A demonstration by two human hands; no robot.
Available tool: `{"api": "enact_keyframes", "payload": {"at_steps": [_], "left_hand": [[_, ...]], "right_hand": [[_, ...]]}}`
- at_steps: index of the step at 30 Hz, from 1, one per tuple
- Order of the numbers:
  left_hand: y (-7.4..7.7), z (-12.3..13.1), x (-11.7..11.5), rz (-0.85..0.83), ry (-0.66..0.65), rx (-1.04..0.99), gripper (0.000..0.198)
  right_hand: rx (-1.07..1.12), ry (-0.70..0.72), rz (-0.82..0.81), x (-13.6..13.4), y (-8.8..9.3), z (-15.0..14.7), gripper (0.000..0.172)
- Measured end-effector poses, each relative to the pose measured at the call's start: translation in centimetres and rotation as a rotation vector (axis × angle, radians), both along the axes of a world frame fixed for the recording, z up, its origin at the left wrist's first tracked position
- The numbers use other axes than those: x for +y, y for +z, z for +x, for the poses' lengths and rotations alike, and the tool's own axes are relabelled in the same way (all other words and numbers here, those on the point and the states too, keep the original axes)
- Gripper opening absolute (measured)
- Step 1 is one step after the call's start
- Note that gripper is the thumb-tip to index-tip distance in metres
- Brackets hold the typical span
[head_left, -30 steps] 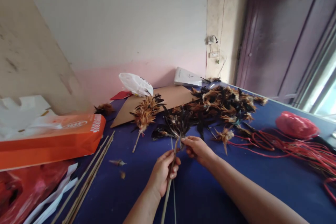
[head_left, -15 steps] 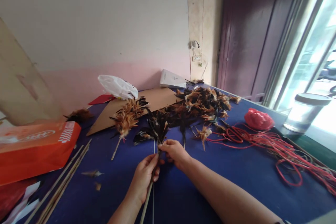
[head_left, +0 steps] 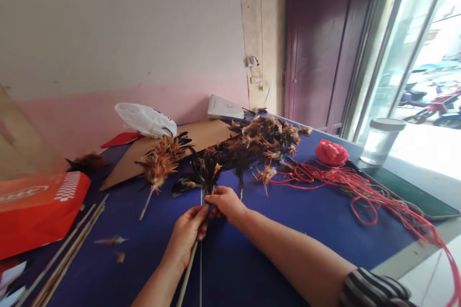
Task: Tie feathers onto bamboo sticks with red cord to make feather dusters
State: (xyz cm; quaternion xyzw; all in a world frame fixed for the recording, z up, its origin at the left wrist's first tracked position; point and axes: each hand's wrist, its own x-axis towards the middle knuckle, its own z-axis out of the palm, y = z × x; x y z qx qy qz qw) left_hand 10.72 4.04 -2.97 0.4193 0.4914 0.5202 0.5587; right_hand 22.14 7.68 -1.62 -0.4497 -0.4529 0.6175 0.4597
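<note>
My left hand (head_left: 188, 231) is closed around a thin wooden stick (head_left: 186, 278) that slants up from the bottom edge. Dark feathers (head_left: 206, 171) fan out at the stick's upper end. With fingers pinched, my right hand (head_left: 227, 204) grips the base of these feathers, just above and touching the left hand; its fingertips are partly hidden. Left of my hands lies a feather duster (head_left: 158, 165) with brown feathers and a short bare stick end. Beyond them spreads a large pile of brown and black feathers (head_left: 270, 136).
Bare sticks (head_left: 70, 254) and an orange bag (head_left: 43, 211) lie at left. Behind are a white plastic bag (head_left: 144, 119), cardboard (head_left: 205, 132) and a white box (head_left: 225, 107). Tangled red string (head_left: 334, 177), a red bundle (head_left: 331, 152) and a clear jar (head_left: 382, 141) occupy the right.
The view has turned right, so the things appear further left and more of the right side shows. Both hands keep their hold at the feather base, with little other movement.
</note>
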Motion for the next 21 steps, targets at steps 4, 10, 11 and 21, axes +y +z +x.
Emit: {"api": "enact_keyframes", "payload": {"at_steps": [4, 10, 11, 21], "left_hand": [[-0.3, -0.2, 0.1, 0.023, -0.018, 0.034, 0.036], [-0.2, -0.3, 0.1, 0.008, 0.014, -0.013, 0.029], [-0.1, -0.3, 0.1, -0.005, 0.021, -0.023, 0.027], [0.6, 0.0, -0.3, -0.050, -0.016, -0.007, 0.022]], "right_hand": [[-0.042, 0.031, 0.027, -0.3, 0.2, 0.1, 0.010], [-0.155, 0.003, 0.078, -0.7, 0.2, -0.1, 0.006], [-0.182, -0.009, 0.089, -0.7, 0.3, -0.2, 0.009], [-0.717, -0.236, 0.364, 0.9, 5.2, 10.1, 0.018]]}}
